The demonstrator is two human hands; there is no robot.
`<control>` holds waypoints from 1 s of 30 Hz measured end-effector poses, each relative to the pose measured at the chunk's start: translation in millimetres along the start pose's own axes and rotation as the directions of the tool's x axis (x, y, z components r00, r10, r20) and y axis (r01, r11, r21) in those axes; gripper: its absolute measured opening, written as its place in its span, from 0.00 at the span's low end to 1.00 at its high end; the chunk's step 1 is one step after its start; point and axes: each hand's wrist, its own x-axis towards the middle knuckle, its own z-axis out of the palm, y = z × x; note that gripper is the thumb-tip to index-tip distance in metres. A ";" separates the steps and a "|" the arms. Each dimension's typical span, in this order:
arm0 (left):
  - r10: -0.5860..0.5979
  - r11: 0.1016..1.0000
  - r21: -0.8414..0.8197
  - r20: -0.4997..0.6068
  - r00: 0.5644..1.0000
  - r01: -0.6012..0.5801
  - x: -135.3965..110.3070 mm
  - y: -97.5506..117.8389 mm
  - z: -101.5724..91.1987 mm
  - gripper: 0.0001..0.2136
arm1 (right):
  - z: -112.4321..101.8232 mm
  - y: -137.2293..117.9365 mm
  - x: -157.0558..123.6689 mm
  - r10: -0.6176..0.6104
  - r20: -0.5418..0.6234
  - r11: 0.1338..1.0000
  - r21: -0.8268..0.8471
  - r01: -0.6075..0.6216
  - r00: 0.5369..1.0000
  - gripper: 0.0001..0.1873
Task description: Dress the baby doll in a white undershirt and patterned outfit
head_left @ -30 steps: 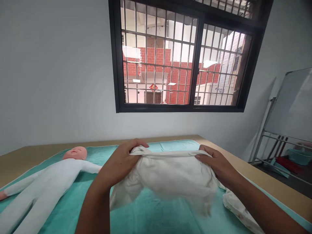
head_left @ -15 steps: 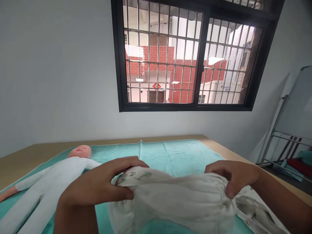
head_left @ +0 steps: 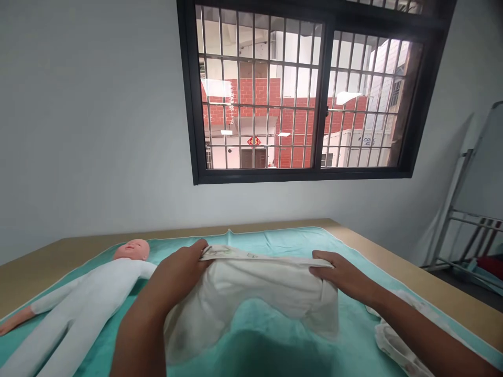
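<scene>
Through the head view, my only feed, I take the doll [head_left: 100, 288] as my landmark: the white garment [head_left: 271, 280] hangs to its right, above the teal sheet [head_left: 291, 239] on which the doll lies. My left hand [head_left: 181, 275], nearer the doll, pinches one upper corner, though some fingers are hidden; my right hand [head_left: 341, 272], farther from it, pinches the opposite end between thumb and fingers. I read the step as holding the upper edge drawn out nearly straight. Farther right of the doll, beyond the garment, lies a patterned cloth [head_left: 395, 343]. I judge that the next move calls for two firm, level pinches.
</scene>
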 end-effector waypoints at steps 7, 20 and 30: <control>-0.068 0.997 -0.038 -0.029 0.997 0.067 8.5 7.9 5.2 0.14 | -2.9 28.2 13.7 -0.021 0.176 0.863 0.500 -0.071 0.984 0.20; -0.326 0.937 0.056 -0.210 0.922 0.344 92.1 -24.0 143.4 0.18 | 94.2 138.1 140.1 0.158 -0.074 0.953 0.272 -0.132 0.985 0.18; 0.039 0.998 0.061 -0.087 0.995 -0.034 89.0 4.6 224.8 0.17 | 85.8 187.5 140.3 0.219 -0.143 0.966 0.168 -0.195 0.965 0.16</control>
